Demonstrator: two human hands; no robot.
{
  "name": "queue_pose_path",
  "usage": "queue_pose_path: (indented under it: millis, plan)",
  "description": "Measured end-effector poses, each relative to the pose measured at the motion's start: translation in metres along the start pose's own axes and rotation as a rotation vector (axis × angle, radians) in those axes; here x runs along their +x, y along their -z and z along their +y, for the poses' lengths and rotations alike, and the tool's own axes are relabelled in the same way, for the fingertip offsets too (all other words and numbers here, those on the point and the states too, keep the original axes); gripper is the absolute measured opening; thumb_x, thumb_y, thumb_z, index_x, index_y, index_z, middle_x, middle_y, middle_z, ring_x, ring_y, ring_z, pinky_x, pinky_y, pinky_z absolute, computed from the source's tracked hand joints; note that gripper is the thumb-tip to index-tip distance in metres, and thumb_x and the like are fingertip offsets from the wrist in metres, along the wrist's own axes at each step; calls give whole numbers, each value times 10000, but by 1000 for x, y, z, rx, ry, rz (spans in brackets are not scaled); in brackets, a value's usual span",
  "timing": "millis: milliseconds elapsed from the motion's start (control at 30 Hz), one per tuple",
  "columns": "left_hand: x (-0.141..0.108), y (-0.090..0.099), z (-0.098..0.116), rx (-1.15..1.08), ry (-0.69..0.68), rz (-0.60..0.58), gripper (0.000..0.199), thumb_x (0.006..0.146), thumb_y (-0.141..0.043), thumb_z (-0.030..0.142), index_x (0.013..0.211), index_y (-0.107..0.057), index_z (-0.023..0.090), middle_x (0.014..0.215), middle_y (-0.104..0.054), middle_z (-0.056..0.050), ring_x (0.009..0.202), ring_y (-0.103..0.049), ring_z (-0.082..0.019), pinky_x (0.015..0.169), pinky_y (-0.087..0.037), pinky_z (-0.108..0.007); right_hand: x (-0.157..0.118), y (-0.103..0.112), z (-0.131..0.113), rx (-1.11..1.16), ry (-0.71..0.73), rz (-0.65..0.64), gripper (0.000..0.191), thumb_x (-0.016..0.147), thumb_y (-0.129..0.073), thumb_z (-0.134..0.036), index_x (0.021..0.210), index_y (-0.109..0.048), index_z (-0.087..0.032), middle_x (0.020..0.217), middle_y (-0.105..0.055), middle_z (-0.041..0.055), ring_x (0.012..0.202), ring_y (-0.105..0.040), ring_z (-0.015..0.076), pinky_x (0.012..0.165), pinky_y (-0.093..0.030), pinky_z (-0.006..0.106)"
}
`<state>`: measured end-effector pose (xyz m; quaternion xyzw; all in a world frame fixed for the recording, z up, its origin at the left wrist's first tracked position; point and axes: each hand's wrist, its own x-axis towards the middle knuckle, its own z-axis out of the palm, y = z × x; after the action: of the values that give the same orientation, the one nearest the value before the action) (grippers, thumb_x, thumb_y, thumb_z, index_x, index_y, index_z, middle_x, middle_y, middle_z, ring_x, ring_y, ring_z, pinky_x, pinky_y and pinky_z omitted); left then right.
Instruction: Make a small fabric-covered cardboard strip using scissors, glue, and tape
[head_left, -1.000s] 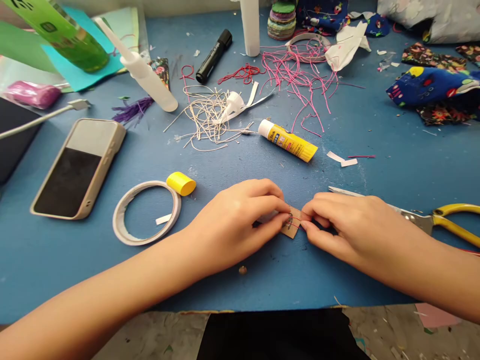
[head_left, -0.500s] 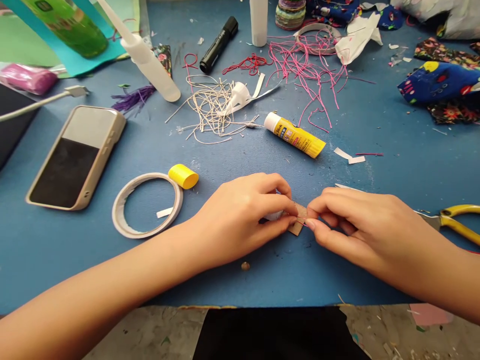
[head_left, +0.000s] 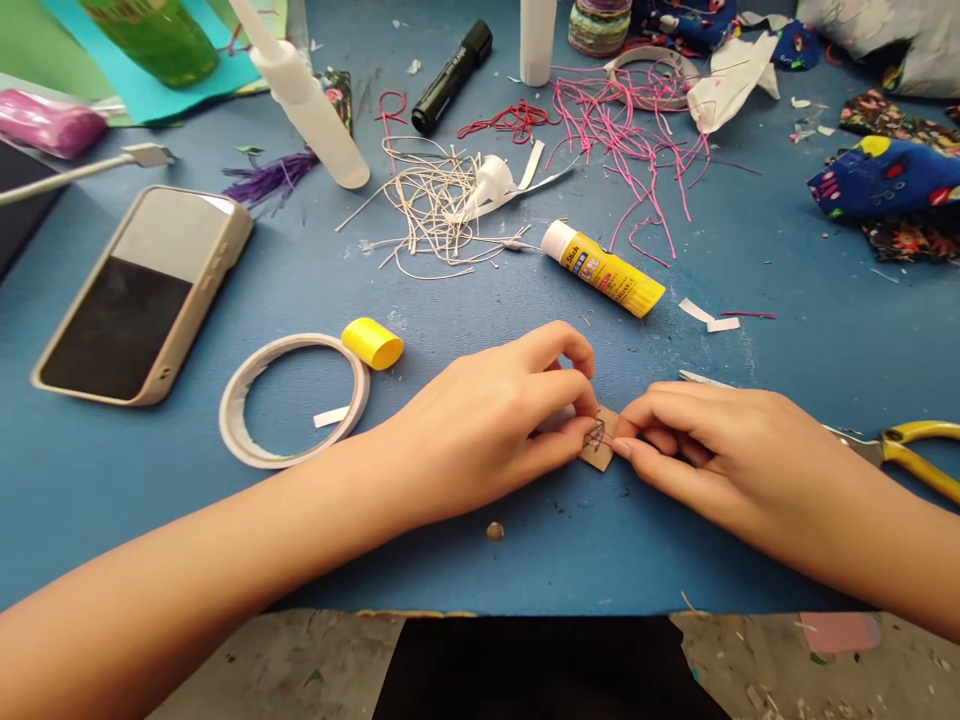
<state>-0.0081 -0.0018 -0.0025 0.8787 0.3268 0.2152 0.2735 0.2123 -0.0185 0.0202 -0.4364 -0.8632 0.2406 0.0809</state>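
Presses brown card [head_left: 600,459] to blue table [head_left: 420,570], near the front edge, with left hand [head_left: 502,428] curled, thumb and fingertips nearly together, likely to steady it. Pinches red thread [head_left: 606,439] at card's right edge between closed thumb and forefinger of right hand [head_left: 720,450], apparently to hold it taut. Has scissors [head_left: 922,431] within reach, partly hidden behind right hand.
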Motion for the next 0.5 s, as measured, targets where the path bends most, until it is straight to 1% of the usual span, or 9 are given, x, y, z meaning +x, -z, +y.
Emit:
queue_pose_path:
  millis: [133, 267, 400, 500]
  plan:
    - [2, 0, -2, -14, -4, -5, 108, 901, -592, 152, 900, -699, 132, 1053, -613, -67, 717, -598, -108, 667, -473, -237, 0, 0, -1, -35, 27, 12, 105, 858, -580, -193, 801, -666, -209, 627, -573, -42, 517, -521, 104, 490, -352, 228]
    - [3, 0, -3, -43, -34, -8, 104, 906, -592, 134, 885, -691, 107, 964, -631, -59, 757, -603, -109, 687, -468, -206, -3, -1, -1, -82, 46, 12, 111, 877, -574, -204, 815, -666, -201, 646, -575, -36, 531, -522, 107, 490, -351, 233]
    - [2, -1, -1, 1, -55, 14, 132, 911, -586, 144, 899, -700, 79, 954, -651, -85, 764, -604, -133, 680, -473, -221, -4, -2, -2, -93, 42, 27, 98, 869, -579, -190, 821, -665, -191, 663, -582, -31, 546, -522, 106, 494, -355, 233]
    - [2, -3, 1, 38, -65, 23, 135, 905, -585, 139, 881, -700, 72, 961, -663, -98, 771, -610, -147, 687, -480, -233, -3, -2, -1, -53, 28, 22, 89, 850, -591, -173, 815, -671, -194, 663, -591, -34, 551, -524, 99, 502, -361, 225]
